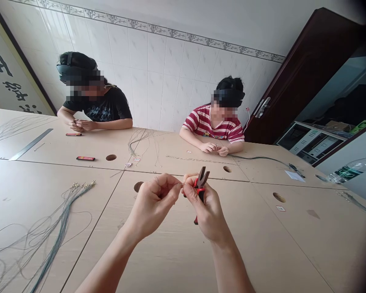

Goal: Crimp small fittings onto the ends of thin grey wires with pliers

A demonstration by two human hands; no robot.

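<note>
My left hand (158, 203) is closed in a pinch, thumb and forefinger together. What lies between its fingertips is thin and too small to make out. Its fingertips meet those of my right hand (208, 207) over the middle of the table. That hand is wrapped round pliers (201, 185) with red and black handles, their dark jaws pointing up and slightly parted. The right thumb and forefinger also pinch near the left fingertips. On the left of the table lies a bundle of grey-green cords (64, 219) with small gold-coloured ends.
Two people in headgear sit across the wooden table (262, 244), hands on small work. Near them lie a steel ruler (32, 143), red lighters (86, 158) and loose cords (137, 142). Round holes (279, 197) pierce the tabletop. A plastic bottle (355, 170) is at the far right.
</note>
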